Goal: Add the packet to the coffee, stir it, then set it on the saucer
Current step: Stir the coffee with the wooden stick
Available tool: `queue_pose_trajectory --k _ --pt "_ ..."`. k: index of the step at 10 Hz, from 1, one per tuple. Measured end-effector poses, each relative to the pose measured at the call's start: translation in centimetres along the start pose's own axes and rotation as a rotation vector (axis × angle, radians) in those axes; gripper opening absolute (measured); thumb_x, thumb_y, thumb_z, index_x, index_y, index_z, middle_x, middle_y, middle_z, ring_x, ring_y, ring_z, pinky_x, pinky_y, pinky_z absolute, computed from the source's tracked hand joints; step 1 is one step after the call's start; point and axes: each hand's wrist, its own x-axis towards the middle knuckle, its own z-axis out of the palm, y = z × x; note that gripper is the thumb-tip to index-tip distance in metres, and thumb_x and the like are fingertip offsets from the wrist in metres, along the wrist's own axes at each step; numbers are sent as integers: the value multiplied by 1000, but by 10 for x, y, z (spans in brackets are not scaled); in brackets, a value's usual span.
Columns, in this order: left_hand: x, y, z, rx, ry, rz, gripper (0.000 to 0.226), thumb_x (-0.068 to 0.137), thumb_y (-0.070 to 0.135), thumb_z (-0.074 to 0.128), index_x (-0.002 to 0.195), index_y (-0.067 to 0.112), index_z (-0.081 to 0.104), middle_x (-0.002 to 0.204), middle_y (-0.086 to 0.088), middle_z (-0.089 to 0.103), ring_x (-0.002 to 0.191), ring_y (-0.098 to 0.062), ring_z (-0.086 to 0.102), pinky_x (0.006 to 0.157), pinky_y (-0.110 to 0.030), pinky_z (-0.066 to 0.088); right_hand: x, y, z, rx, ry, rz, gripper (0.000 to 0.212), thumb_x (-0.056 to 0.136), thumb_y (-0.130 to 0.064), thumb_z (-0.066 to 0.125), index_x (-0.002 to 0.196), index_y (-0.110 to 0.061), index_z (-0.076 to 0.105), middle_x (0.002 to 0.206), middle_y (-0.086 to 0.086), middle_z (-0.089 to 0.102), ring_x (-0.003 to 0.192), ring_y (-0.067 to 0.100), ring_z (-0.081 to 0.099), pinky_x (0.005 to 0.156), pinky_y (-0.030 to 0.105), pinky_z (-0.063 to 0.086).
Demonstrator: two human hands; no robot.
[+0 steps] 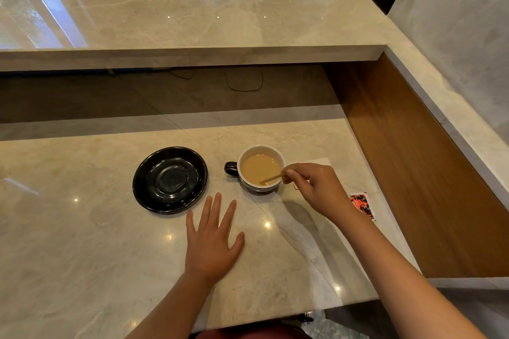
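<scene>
My right hand (314,187) pinches a thin wooden stir stick (271,179) between thumb and fingertips, its far end dipped in the milky coffee (259,168). So I judge I am at the stirring step. The cup (261,167), white inside with a dark handle (230,168) pointing to 9 o'clock, stands on the counter (82,228), not on the saucer. The coffee looks evenly pale tan, so the mixing seems well along, though I cannot tell whether anything sits undissolved at the bottom.

The red and black packet (363,205) lies on the counter at about 4 o'clock from the cup, partly hidden behind my right wrist; it looks flat, so I take it as already emptied, but I cannot see a torn edge.

My left hand (212,239) rests flat and open on the counter, fingers spread, holding nothing, at 6 o'clock from the gap between cup and saucer.

The black saucer (170,179) sits bare at 9 o'clock from the cup, just beside it but apart. Left to do: finish stirring, take the stick out, lift the cup across onto the saucer.
</scene>
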Motion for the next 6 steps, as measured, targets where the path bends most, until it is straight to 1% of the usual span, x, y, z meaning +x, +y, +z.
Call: queue_pose_trajectory --k 1,2,3,4,5,6 --pt "0 0 -1 -4 -1 -6 66 89 56 32 148 30 17 156 -7 9 142 -22 0 109 -54 -3 0 -1 21 82 76 6 17 89 -10 54 95 -7 70 89 10 74 84 17 66 75 6 42" --pt "0 0 -1 -1 -6 -8 66 89 56 32 148 30 16 157 -7 8 142 -21 -2 109 -54 -3 5 -1 30 29 146 -14 20 89 -13 53 96 -6 70 91 11 74 84 20 66 76 4 40" --pt "0 0 0 3 -9 -10 67 89 56 33 148 30 15 157 -6 8 142 -21 -2 109 -54 -4 13 0 29 -87 212 -68 30 90 -23 46 94 -3 68 86 14 73 77 23 67 73 10 40" --pt "0 0 -1 4 -6 -9 67 89 56 33 148 30 16 157 -7 9 142 -22 -1 109 -54 -3 14 3 21 -151 200 -116 34 90 -25 42 93 -4 68 83 13 73 73 24 67 69 17 44" --pt "0 0 -1 -1 -1 -3 67 89 55 33 148 30 17 156 -7 10 142 -22 0 109 -53 -3 12 9 7 -264 127 -179 33 90 -26 39 90 -8 66 78 8 71 67 23 64 59 27 47" --pt "0 0 -1 -9 -1 -2 67 88 55 34 148 30 17 156 -7 10 142 -22 0 109 -54 -3 8 8 0 -263 87 -182 35 90 -27 37 87 -8 66 74 8 70 64 24 63 57 29 48"
